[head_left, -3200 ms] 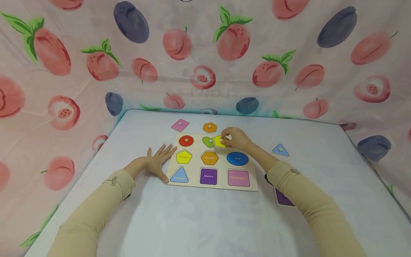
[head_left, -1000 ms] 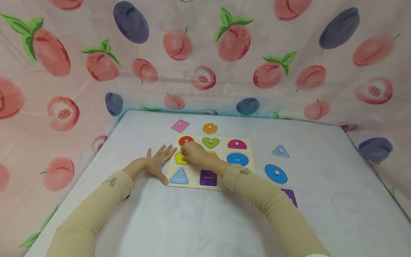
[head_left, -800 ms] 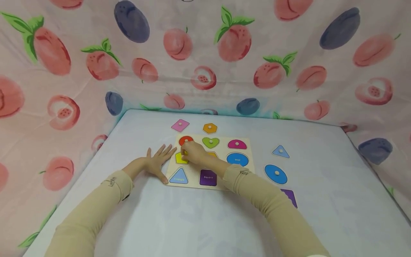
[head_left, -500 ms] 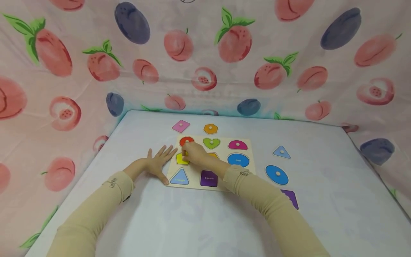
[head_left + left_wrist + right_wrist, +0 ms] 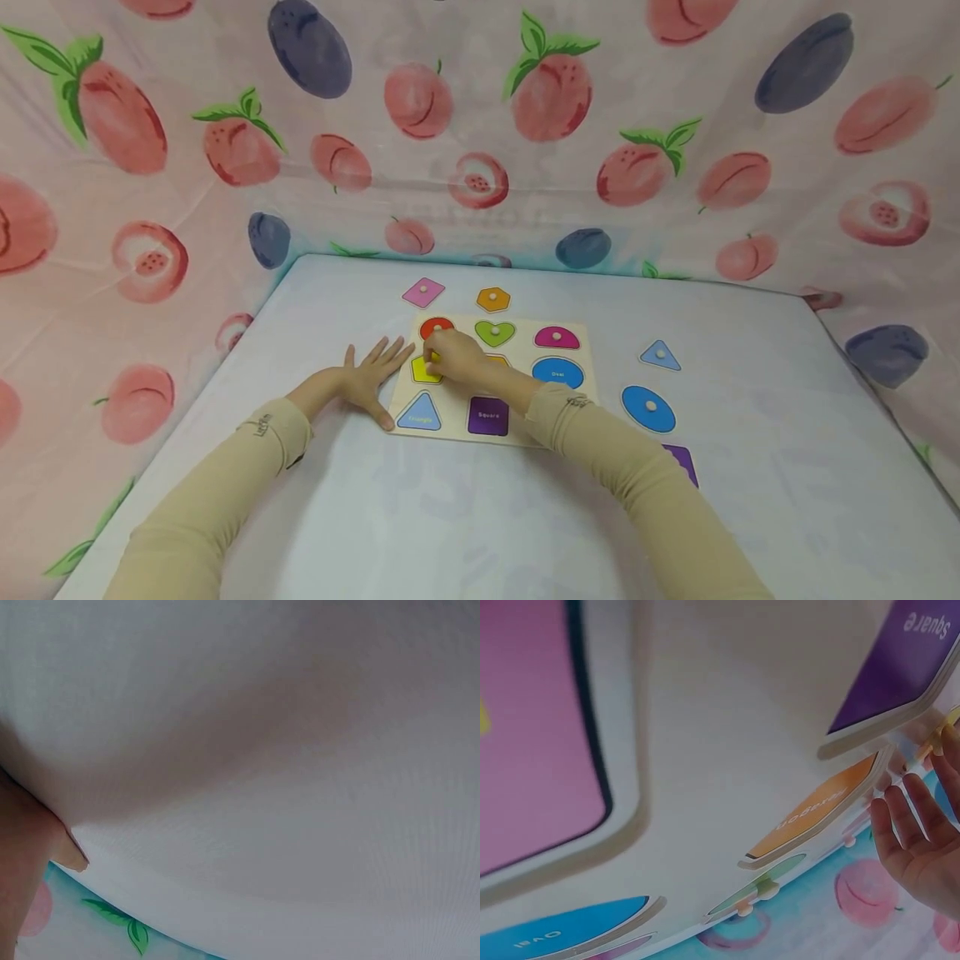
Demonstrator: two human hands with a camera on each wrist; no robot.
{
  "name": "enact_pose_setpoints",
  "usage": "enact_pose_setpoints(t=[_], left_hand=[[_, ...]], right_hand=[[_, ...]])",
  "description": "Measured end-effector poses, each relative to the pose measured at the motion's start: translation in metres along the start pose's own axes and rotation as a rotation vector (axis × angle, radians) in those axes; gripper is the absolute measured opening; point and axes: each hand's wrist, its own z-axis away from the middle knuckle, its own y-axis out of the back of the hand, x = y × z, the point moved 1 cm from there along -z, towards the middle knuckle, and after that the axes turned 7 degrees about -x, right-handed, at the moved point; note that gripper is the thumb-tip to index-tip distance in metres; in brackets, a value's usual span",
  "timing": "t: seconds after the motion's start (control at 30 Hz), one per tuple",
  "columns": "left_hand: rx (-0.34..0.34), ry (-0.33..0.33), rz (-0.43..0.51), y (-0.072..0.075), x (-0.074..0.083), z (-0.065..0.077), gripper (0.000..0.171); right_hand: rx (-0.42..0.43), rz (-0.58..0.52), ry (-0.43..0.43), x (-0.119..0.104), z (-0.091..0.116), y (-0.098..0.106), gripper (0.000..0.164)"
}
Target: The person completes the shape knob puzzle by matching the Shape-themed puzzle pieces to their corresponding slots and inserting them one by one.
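Note:
My right hand (image 5: 459, 358) pinches the yellow pentagon piece (image 5: 425, 372) over the left of the wooden shape board (image 5: 453, 427); the fingers cover part of it. At the board's left edge my left hand (image 5: 365, 385) lies spread, fingertips and thumb touching the edge. A red circle (image 5: 433, 323), a green heart (image 5: 493, 338) and a magenta semicircle (image 5: 557, 342) with knobs sit in the back row. Printed triangle (image 5: 418, 414), square (image 5: 488, 417) and oval (image 5: 557, 372) spaces show. My right arm hides the rectangle space, visible as pink (image 5: 532, 742) in the right wrist view.
Behind the board lie a pink rectangle piece (image 5: 420, 295) and an orange hexagon piece (image 5: 493, 306). To the right are a blue triangle (image 5: 661, 360), a blue oval (image 5: 643, 410) and a purple square (image 5: 684, 465), partly under my sleeve. A fruit-print curtain (image 5: 480, 108) rises behind the table.
Since the earliest frame, my right hand has carried the yellow pentagon from above the back row leftward and nearer to the pentagon's place. Over the last second both hands stay almost still.

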Motion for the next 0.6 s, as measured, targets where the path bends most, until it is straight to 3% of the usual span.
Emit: enact_pose_setpoints(t=[0.37, 0.6], left_hand=[[0.008, 0.003, -0.019, -0.001, -0.003, -0.001, 0.132], [0.018, 0.004, -0.025, -0.003, -0.006, -0.002, 0.133]], right_hand=[[-0.011, 0.023, 0.019, 0.005, 0.003, 0.006, 0.019], [0.019, -0.102, -0.044, 0.017, 0.002, 0.011, 0.014]])
